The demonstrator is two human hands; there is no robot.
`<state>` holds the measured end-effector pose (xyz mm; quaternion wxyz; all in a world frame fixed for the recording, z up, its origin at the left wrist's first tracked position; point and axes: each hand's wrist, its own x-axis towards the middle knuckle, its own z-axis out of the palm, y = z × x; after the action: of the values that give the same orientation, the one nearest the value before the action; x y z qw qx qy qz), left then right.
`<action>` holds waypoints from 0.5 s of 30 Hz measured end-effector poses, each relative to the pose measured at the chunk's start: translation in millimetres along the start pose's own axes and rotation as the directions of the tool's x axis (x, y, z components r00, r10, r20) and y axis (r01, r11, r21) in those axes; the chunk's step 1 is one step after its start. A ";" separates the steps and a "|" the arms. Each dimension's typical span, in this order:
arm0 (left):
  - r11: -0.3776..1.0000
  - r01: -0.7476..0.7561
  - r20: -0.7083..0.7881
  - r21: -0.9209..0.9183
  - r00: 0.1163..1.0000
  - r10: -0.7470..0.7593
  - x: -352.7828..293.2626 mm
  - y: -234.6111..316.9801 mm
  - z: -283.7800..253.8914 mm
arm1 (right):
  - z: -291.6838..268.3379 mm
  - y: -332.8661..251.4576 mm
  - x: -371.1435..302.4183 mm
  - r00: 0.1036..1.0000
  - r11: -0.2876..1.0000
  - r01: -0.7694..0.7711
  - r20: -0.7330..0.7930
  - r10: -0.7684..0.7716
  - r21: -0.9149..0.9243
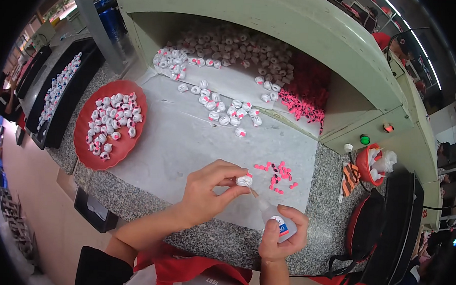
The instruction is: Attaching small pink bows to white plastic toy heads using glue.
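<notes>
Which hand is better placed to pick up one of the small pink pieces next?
Right hand, probably: the loose pink pieces lie just beyond it, though it grips the glue bottle. The left hand pinches the white part at the nozzle.

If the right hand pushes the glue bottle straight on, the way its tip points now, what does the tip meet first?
The right hand aims the small glue bottle up-left at the white piece pinched in the left hand. That piece comes first, probably; the tip already seems almost touching, though depth is unclear.
</notes>
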<state>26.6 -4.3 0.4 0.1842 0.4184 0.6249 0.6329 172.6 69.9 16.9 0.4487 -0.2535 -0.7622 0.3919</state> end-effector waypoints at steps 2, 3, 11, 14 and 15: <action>0.997 -0.058 0.014 0.047 0.998 0.058 -0.4 -0.2 -0.8 | 0.5 1.5 -1.2 1.000 1.000 0.022 0.005 -0.022 -0.003; 0.999 -0.046 0.011 0.028 0.999 0.046 -0.5 0.2 -0.7 | 0.5 2.2 1.0 0.998 0.997 0.071 0.000 -0.071 -0.015; 0.987 0.093 -0.031 -0.134 0.995 -0.098 -2.6 0.3 2.2 | 1.7 3.3 -0.9 0.998 0.999 0.053 0.029 -0.052 -0.014; 0.993 0.040 -0.025 -0.110 0.999 -0.043 -2.9 -1.9 2.2 | 1.9 3.0 0.1 0.998 0.998 0.057 0.026 -0.056 -0.029; 0.995 0.035 -0.025 -0.095 0.999 -0.037 -2.4 -1.3 2.1 | 2.9 3.2 0.0 0.999 0.999 0.050 0.019 -0.050 -0.010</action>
<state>29.2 -4.6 -1.8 0.2067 0.3895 0.6042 0.6638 170.1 70.7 13.4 0.4499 -0.2329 -0.7744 0.3790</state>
